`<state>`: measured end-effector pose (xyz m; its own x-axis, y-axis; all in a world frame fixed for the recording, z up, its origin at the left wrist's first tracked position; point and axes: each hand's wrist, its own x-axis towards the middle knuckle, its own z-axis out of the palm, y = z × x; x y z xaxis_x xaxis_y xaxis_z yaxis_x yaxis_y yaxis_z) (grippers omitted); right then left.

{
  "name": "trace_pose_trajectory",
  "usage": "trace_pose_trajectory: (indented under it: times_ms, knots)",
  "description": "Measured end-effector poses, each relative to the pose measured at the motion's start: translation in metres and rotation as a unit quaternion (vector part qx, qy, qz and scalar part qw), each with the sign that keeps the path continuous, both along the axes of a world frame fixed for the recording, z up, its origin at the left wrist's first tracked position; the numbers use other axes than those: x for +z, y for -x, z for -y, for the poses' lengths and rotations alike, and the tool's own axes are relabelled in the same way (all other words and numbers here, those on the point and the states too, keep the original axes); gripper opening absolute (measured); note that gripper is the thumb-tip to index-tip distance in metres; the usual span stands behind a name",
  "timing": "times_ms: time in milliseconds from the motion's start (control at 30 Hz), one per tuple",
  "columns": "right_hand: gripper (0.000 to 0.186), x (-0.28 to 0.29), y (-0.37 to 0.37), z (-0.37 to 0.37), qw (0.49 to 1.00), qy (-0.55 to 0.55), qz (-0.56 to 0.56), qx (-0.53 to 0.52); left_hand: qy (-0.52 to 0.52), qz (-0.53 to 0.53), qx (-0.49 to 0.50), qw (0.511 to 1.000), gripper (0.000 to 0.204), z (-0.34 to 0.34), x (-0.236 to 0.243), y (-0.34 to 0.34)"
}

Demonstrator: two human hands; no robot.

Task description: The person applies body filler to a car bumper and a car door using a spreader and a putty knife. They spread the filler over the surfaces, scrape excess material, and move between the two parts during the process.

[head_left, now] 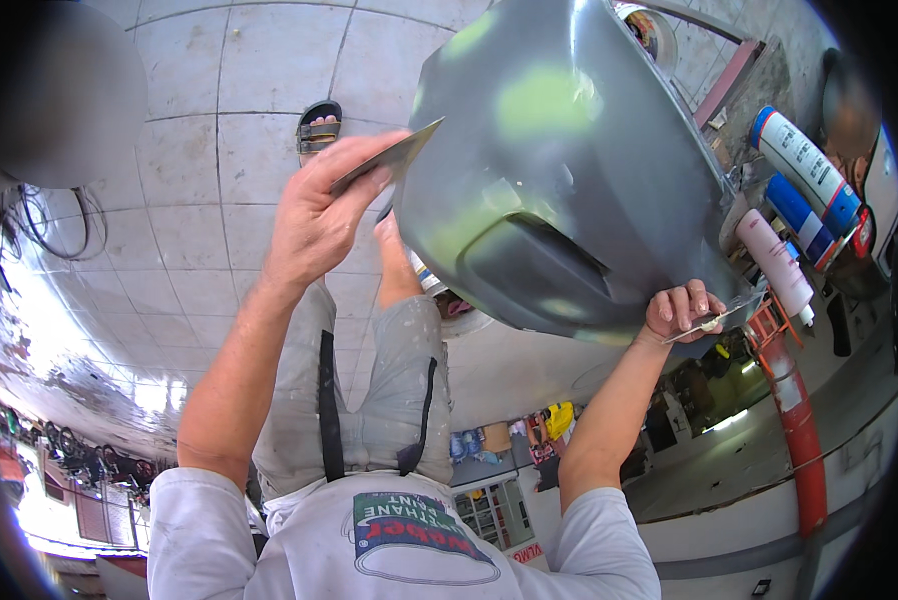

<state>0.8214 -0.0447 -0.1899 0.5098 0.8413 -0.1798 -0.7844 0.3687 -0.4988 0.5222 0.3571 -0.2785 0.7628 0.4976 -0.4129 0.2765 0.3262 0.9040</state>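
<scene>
Pinching: left hand, thumb opposed to fingers on a thin grey sheet; sheet at the panel's left edge, long axis slanting lower left to upper right, pointed corner toward the panel; contact with the panel cannot be told.

Grasping: right hand, fingers curled on a thin flat plate bearing a pale yellowish dab; plate at the panel's lower right corner, tilted up to the right.

Panel: curved, glossy dark grey, green patches; long axis from top of view toward lower right; recessed slot near its lower edge; support mostly hidden.

Surroundings: pale tiled floor, grout lines dark; white-and-blue can and pink cartridge beyond the panel's right edge; red post at right; coiled cables at far left.
</scene>
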Motion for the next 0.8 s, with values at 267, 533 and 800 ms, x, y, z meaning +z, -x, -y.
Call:
trace_pose_trajectory:
  times_ms: [267, 533, 800]
  knots:
    - [0.039, -0.005, -0.004, -0.003, 0.999, -0.022, -0.015, 0.042, -0.197, 0.01, -0.06, 0.979, 0.047, -0.001, 0.019, -0.115]
    - [0.035, -0.008, -0.007, -0.004, 0.995, -0.037, -0.001, 0.091, -0.408, -0.054, 0.046, 0.91, 0.053, 0.106, 0.038, -0.121]
    - [0.031, -0.007, -0.007, -0.006, 0.994, -0.033, 0.005, 0.108, -0.175, -0.028, -0.03, 0.984, 0.047, 0.015, 0.009, -0.129]
